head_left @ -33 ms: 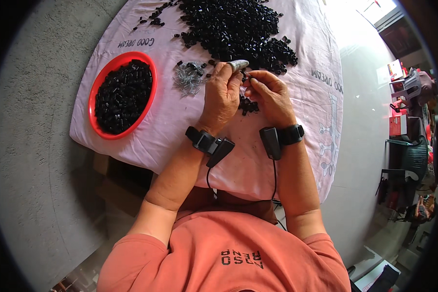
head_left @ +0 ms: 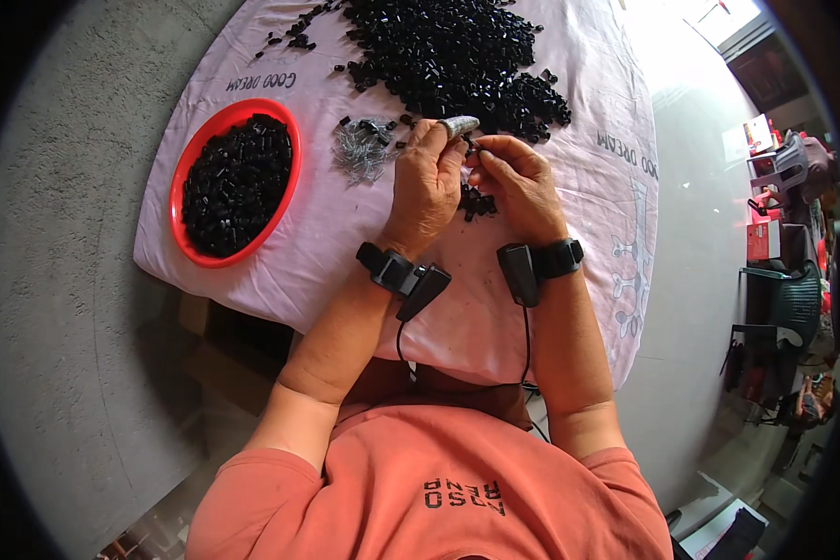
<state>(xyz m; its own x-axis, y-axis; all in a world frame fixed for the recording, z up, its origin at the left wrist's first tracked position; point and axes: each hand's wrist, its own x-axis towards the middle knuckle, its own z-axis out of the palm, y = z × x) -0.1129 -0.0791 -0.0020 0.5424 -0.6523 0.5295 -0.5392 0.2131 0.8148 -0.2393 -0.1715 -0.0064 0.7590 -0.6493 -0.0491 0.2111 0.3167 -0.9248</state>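
My left hand (head_left: 424,182) is closed, and a grey wrap (head_left: 459,125) covers one of its fingers. At its fingertips shows a small black plastic piece (head_left: 468,147). Meeting it there, my right hand (head_left: 523,182) has thumb and forefinger pinched together; what they grip is too small to make out. Just beyond both hands spreads a big heap of small black plastic pieces (head_left: 448,61). A tangle of thin silvery metal pins or wires (head_left: 362,151) lies left of my left hand. Between my wrists and the heap sits a little pile of black pieces (head_left: 477,202).
A red bowl (head_left: 296,177) full of black plastic pieces stands at the table's left. Pale pink cloth (head_left: 583,233) covers the table. Each wrist wears a black strapped device (head_left: 518,273) with a cable hanging down. Chairs (head_left: 795,303) and boxes stand along the far right.
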